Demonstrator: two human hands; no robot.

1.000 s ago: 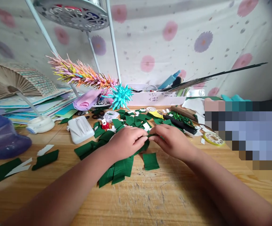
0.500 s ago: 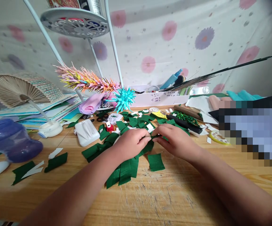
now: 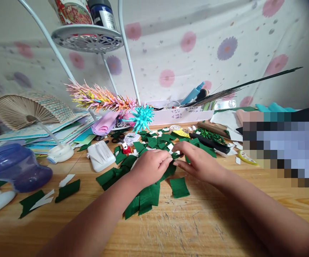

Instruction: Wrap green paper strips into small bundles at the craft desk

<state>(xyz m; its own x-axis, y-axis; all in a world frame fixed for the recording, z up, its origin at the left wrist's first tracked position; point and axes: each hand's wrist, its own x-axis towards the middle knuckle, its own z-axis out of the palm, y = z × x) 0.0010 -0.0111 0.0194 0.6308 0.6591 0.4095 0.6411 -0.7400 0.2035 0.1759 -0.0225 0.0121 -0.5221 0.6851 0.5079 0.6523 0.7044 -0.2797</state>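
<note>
My left hand (image 3: 151, 166) and my right hand (image 3: 197, 161) meet at the middle of the wooden table (image 3: 170, 228). Both pinch a small piece of green crepe paper (image 3: 174, 155) between their fingertips. Under and around them lies a heap of cut green paper pieces (image 3: 143, 194). One square green piece (image 3: 179, 187) lies flat just in front of my right hand.
A white plastic case (image 3: 101, 156), small red item (image 3: 125, 150), scissors (image 3: 117, 138) and teal spiky paper ball (image 3: 143, 117) lie behind the hands. A white box of tools (image 3: 181, 112) stands at the back. A purple container (image 3: 17, 167) and fan (image 3: 31, 110) sit left. Tape roll (image 3: 246, 157) lies right.
The view has shifted, so everything sits slightly lower and to the right. Both hands stay together on the green piece, fingers working it slightly.
</note>
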